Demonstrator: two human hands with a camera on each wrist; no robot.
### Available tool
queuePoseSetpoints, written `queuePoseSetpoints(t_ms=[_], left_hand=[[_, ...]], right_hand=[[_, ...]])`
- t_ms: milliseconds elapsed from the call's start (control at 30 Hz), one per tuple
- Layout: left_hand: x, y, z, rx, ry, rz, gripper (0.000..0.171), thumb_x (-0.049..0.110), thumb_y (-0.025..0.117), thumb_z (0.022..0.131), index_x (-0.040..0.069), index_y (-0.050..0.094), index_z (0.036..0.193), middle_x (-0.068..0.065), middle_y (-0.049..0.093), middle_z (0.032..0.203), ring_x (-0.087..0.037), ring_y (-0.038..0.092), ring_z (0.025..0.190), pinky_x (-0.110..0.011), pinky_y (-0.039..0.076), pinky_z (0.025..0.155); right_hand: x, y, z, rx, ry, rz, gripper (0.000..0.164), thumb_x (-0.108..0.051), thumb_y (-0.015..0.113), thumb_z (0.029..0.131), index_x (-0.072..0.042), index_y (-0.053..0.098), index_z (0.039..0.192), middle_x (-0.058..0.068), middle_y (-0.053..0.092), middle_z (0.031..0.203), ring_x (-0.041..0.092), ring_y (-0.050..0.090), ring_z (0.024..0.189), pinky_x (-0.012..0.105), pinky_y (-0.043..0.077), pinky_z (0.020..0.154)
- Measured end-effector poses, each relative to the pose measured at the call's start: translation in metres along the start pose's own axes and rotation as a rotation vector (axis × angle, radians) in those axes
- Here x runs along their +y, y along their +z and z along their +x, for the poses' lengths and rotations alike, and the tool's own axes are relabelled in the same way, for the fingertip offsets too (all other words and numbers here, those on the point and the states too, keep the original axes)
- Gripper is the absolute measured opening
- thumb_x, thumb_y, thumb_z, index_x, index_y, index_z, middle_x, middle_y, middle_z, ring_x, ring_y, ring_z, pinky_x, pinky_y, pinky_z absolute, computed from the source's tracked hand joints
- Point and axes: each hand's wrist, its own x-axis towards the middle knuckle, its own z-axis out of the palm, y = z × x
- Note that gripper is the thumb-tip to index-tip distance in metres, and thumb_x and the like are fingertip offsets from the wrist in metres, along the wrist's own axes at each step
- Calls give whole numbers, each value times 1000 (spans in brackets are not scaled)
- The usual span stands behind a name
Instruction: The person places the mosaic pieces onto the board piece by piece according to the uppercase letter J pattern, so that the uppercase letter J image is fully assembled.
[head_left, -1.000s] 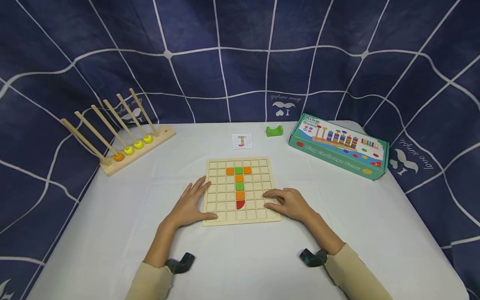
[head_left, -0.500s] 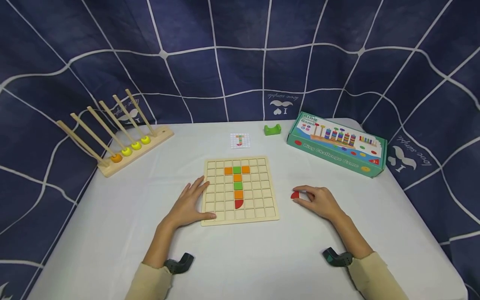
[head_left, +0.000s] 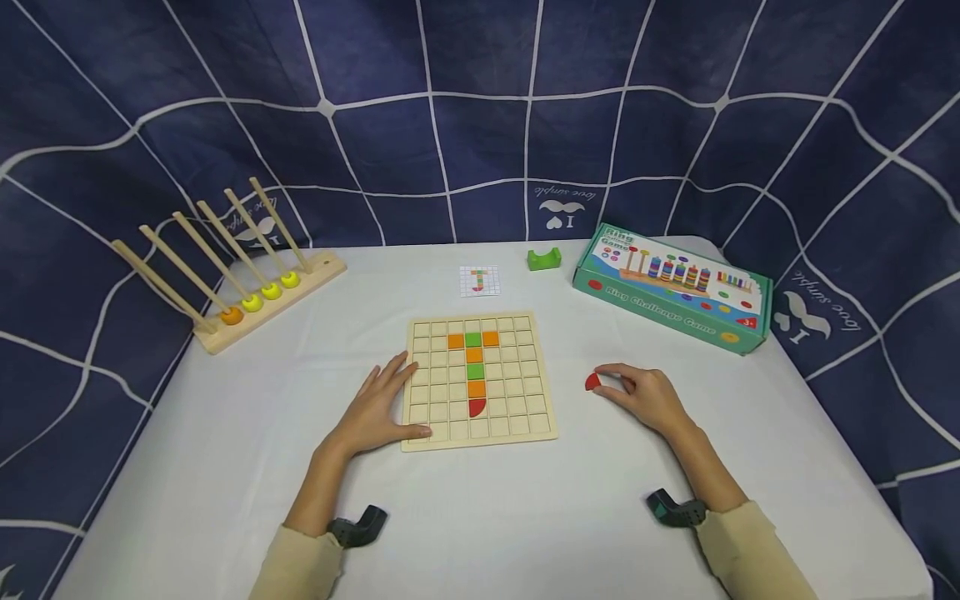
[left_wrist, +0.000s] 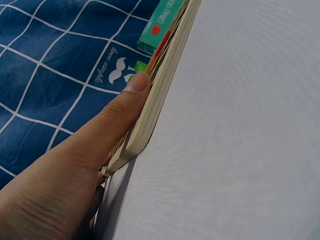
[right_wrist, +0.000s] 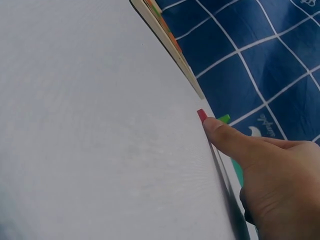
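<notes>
A square wooden grid board (head_left: 517, 408) lies mid-table, carrying orange and green square tiles in a T-like column that ends in a red quarter-circle tile (head_left: 477, 407). Along the board's left side my left hand (head_left: 380, 408) rests with fingers spread, its thumb over the near left corner; the left wrist view shows the thumb (left_wrist: 135, 84) lying on the board's edge. To the right of the board, my right hand (head_left: 647, 398) pinches a second red quarter-circle tile (head_left: 592, 382) between thumb and fingertips. In the right wrist view that red tile (right_wrist: 201, 115) juts past the thumb, low over the white cloth.
Behind the board lies a small pattern card (head_left: 479, 282), with a green notched block (head_left: 543, 259) to its right. A green game box (head_left: 675, 287) sits back right. At back left stands a wooden peg rack (head_left: 273, 302) with orange and yellow rings.
My right hand has moved off the board to the right and picked up the red quarter-circle tile, whose rounded side now faces another way. My left hand has stayed on the board.
</notes>
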Motion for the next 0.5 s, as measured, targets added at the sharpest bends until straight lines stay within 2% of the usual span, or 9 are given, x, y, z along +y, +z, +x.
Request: queuePoseSetpoints(t_ms=[233,500], left_hand=[[0,0,1,12,9,-6,113,73,69,57,8,35,142,-11,18,151,-25,16,138,-43,6,113],[-1,0,1,-1,3,-2,113,74,68,57,9,34,143,-10,17,152,-24,15,139,-42,4,113]], right_hand=[[-1,0,-1,-29,25,25,30,-31,77,74,-15,72,99,-13,29,47,3,25,41,21,20,38],[-11,6,1,-101,-1,51,36,-38,77,74,-16,71,102,-14,26,48,2,22,43,19,18,41]])
